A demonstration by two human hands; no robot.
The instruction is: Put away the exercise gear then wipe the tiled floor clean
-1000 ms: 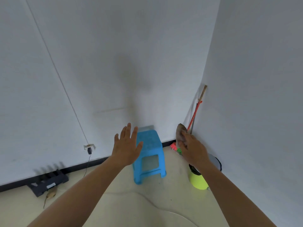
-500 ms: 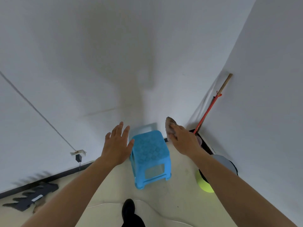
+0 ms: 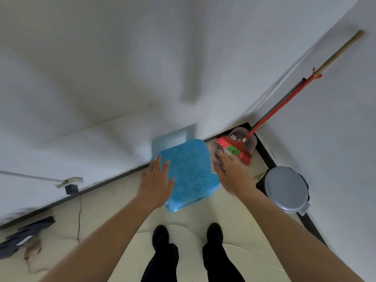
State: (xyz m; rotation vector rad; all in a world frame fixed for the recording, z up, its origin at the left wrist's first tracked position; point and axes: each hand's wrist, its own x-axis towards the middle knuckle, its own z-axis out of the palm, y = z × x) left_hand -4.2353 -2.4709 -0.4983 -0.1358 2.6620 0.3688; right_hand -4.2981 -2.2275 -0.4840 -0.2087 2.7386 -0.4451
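Observation:
A blue plastic stool (image 3: 190, 174) stands on the pale tiled floor (image 3: 114, 212) against the white wall, straight ahead of me. My left hand (image 3: 156, 183) lies flat and open over the stool's left edge, fingers spread. My right hand (image 3: 228, 169) is at the stool's right edge, closed on a grey-brown cloth (image 3: 213, 152) that sticks out past my fingers. The frame is blurred by motion.
A red broom (image 3: 242, 151) and a clear dustpan (image 3: 247, 139) lean in the corner. A bin with a grey lid (image 3: 285, 189) sits at the right wall. A wall socket with a black plug (image 3: 70, 184) and a dark object (image 3: 24, 235) are at left. My feet (image 3: 187, 236) are below.
My view has tipped down and moved closer to the stool. Both hands have dropped onto its two sides; the right still holds the cloth.

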